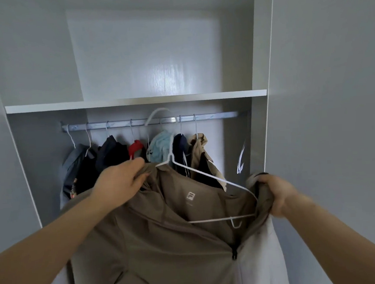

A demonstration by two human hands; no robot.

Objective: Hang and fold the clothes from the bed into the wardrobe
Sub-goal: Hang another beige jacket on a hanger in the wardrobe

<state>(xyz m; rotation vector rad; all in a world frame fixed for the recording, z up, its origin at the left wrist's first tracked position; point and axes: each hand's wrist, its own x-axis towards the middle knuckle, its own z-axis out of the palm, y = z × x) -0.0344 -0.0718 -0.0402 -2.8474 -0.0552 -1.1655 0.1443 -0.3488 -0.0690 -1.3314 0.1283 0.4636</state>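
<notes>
Left hand (120, 180): fingers curled, pinching the tan jacket (167, 244) at the collar, just beside the hanger's neck.
Right hand (276, 193): closed round a bunch of the jacket's open front edge at the opposite shoulder.
Jacket: held up before the open wardrobe, zipped partway. One shoulder is draped over the white wire hanger (207, 174); the hanger's other arm shows bare.
Handling, by judgement: light, soft, smooth fabric, likely to slide off thin wire. Best taken at the collar and shoulder seams.
Hanger hook: level with the rail (213, 116); whether it is seated, cannot tell.
Beyond: hung clothes (115, 152) on the rail; shelf (134, 100) above.
</notes>
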